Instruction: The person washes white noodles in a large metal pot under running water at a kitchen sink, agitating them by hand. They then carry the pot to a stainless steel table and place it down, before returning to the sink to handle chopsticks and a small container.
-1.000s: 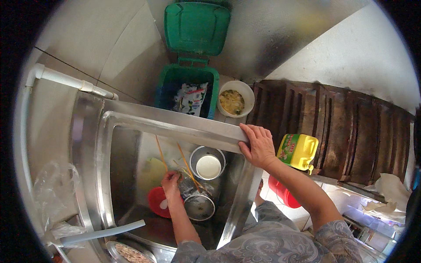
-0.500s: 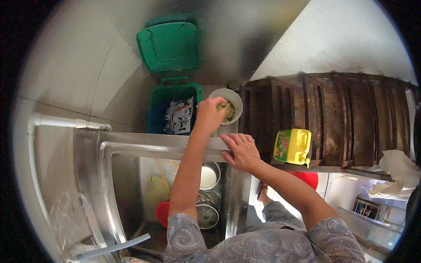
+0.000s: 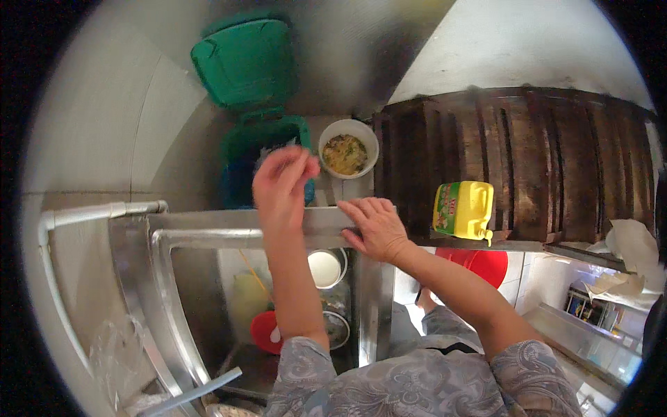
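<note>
By pale walls [image 3: 90, 149], my right hand [image 3: 379, 228] spreads on the shiny metal sink [image 3: 198, 222]. Over the open green plastic bin [image 3: 300, 129], my left hand [image 3: 285, 189] curls; I can't tell its grip.

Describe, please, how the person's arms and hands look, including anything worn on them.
The left hand and right hand are without gloves, and no watch or bracelet shows. The left sleeve and right sleeve are short, grey and printed with swirling paisley shapes. Blur hides finer detail on the left hand.
</note>
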The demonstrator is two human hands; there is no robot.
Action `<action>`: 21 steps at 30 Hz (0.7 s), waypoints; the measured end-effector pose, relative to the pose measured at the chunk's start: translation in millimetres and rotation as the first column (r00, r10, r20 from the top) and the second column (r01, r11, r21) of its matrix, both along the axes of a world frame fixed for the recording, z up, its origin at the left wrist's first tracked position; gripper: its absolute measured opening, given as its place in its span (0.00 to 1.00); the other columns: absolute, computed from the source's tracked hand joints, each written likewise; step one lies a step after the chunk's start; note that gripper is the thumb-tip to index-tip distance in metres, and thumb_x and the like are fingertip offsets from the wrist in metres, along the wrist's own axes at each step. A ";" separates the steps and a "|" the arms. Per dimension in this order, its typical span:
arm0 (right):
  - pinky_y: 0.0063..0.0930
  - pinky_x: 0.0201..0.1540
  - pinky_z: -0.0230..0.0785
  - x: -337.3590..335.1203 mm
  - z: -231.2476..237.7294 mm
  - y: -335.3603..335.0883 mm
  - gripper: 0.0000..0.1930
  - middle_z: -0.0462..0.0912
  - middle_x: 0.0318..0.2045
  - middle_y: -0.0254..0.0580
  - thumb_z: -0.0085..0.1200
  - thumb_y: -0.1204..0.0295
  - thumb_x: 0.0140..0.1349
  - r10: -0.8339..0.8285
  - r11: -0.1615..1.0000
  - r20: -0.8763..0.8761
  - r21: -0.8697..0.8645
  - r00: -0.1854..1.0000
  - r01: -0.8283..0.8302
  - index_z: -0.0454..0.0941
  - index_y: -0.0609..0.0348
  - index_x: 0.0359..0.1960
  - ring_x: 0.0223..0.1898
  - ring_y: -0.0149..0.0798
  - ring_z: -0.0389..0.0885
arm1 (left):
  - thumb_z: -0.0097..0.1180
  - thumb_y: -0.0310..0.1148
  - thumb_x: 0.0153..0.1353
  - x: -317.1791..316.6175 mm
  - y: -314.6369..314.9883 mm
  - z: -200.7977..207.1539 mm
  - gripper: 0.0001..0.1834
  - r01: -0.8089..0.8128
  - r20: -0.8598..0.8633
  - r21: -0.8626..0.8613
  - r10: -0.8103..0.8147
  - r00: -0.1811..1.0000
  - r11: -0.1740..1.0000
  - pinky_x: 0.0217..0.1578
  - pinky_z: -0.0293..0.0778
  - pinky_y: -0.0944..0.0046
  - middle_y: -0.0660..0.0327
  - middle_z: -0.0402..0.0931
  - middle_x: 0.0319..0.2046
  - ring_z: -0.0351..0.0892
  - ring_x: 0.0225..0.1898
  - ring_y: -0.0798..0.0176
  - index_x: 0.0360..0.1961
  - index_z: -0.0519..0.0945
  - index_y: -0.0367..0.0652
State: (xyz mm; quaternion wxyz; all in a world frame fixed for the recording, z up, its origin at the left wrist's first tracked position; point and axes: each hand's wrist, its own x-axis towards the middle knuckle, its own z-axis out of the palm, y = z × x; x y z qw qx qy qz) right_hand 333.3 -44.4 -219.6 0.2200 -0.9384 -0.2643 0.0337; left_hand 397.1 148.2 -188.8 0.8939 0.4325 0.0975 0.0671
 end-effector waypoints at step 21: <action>0.39 0.58 0.58 -1.6 -3.0 12.3 0.30 0.74 0.51 0.41 0.54 0.58 0.57 0.035 0.995 0.071 -0.092 0.997 -0.029 0.66 0.50 0.62 0.52 0.45 0.71 | 0.58 0.29 0.54 -343.3 78.5 -312.5 0.13 0.370 -0.401 0.910 0.622 0.673 0.186 0.36 0.76 0.49 0.46 0.79 0.31 0.79 0.32 0.45 0.40 0.77 0.37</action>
